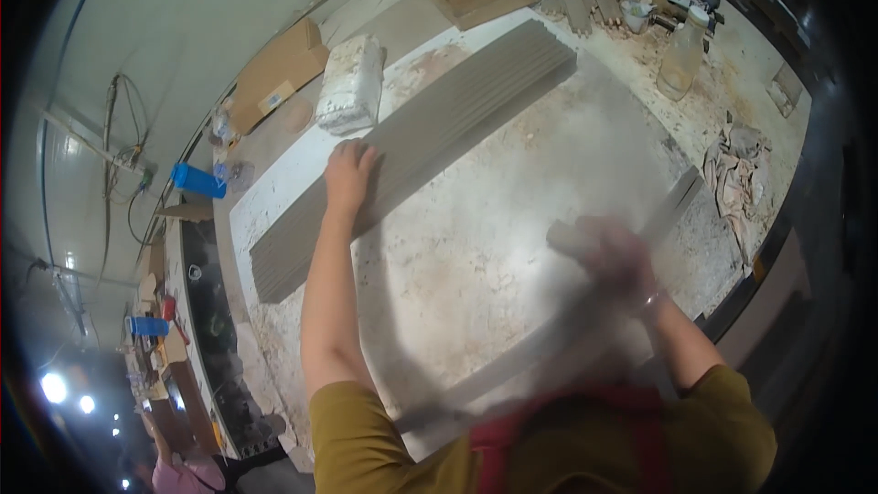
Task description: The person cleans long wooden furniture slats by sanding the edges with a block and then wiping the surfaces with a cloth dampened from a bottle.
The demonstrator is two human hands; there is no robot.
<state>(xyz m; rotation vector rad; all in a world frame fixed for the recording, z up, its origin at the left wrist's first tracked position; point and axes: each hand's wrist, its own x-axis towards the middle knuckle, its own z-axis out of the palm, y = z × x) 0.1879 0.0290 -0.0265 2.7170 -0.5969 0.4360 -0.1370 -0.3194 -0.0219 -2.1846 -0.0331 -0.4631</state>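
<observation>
One dusty white table (pixel 430 284) filled the frame's middle, one long grey ribbed stack (pixel 448 123) slanting from left of centre to top centre. One left hand (pixel 349 172) lay on it, fingers slightly spread; right of centre, one blurred right hand (pixel 622 258) gripped one pale block (pixel 569 238).

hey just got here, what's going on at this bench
A person stands at a dusty workbench with the left hand on a row of long grey strips lying slantwise across it. The right hand is blurred and seems to grip a small block, near another long strip on the near side; whether the two touch can't be told. A white wrapped bundle sits beyond the row, and a bottle stands at the far right.
</observation>
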